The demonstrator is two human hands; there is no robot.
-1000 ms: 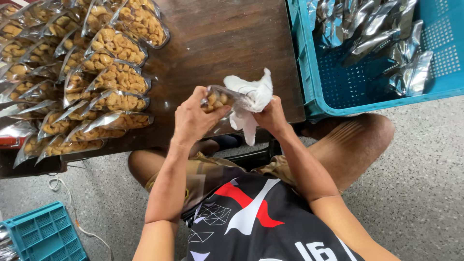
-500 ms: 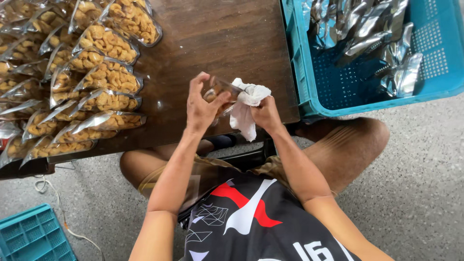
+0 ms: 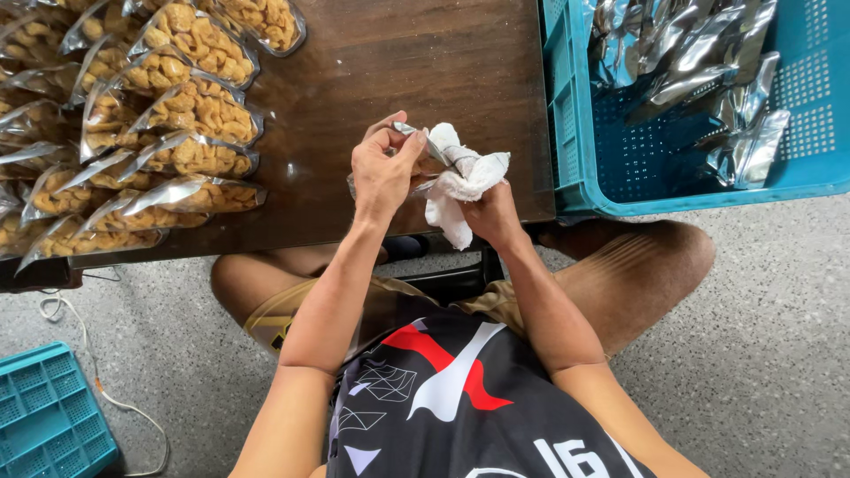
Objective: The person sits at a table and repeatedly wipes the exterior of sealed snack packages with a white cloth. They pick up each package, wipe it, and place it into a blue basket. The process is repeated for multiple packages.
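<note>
Left hand (image 3: 382, 173) pinches snack bag (image 3: 423, 159) upright for wiping; right hand (image 3: 490, 212) grips white cloth (image 3: 460, 181) against it; filled bags (image 3: 168, 115) stacked left.

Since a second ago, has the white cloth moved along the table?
Yes. The white cloth in the right hand now sits farther in from the wooden table near edge, towards the blue crate.

White cloth (image 3: 460, 181), dark brown table (image 3: 416, 62), blue crate (image 3: 575, 133), silver pouches (image 3: 708, 71).
</note>
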